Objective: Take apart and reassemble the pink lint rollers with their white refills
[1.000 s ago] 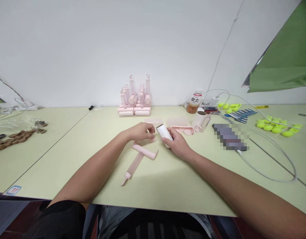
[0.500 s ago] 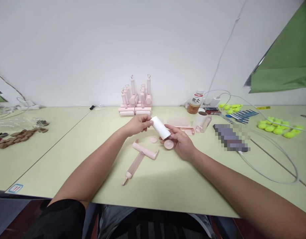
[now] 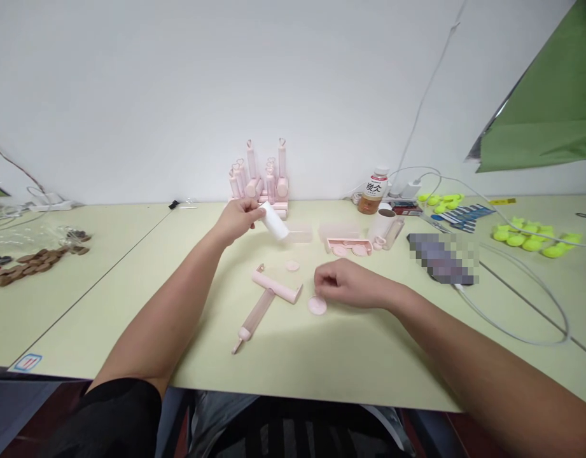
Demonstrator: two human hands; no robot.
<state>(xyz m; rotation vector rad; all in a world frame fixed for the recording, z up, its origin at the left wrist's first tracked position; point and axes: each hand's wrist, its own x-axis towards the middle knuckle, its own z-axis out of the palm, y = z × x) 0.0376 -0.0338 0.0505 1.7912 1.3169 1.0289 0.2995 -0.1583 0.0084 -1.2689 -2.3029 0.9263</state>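
Had a white roll (image 3: 275, 222) up in the left hand (image 3: 245, 215), just left of dead centre in the frame. Looked plain and smooth, a short cylinder, slightly blurry, slanting from upper left down to lower right. Gripped only at the upper-left end btw, in a nearly closed pinch between thumb and fingers. Left the rest of it sticking out free, with the lower end overlapping a see-through pinkish box (image 3: 302, 233) in view. Had that arm stretched up from the lower left corner, with the back of the hand facing up.

Held the right hand (image 3: 340, 282) low over the table (image 3: 369, 362), just right of and below centre, with the forearm slanting in from the lower right and the fingers curled, partly closed. Couldn't tell about a hold on anything in there, or about actual contact with the pale pink disc (image 3: 317, 306) right beside the fingertips.

Saw a second disc (image 3: 292, 266) flat near the middle, and a pink T-shaped piece (image 3: 277, 287) just below it, with a translucent handle (image 3: 257, 315) pointing to the lower left. Also spotted a pink tray (image 3: 348, 242) above the right hand, with two more discs inside.
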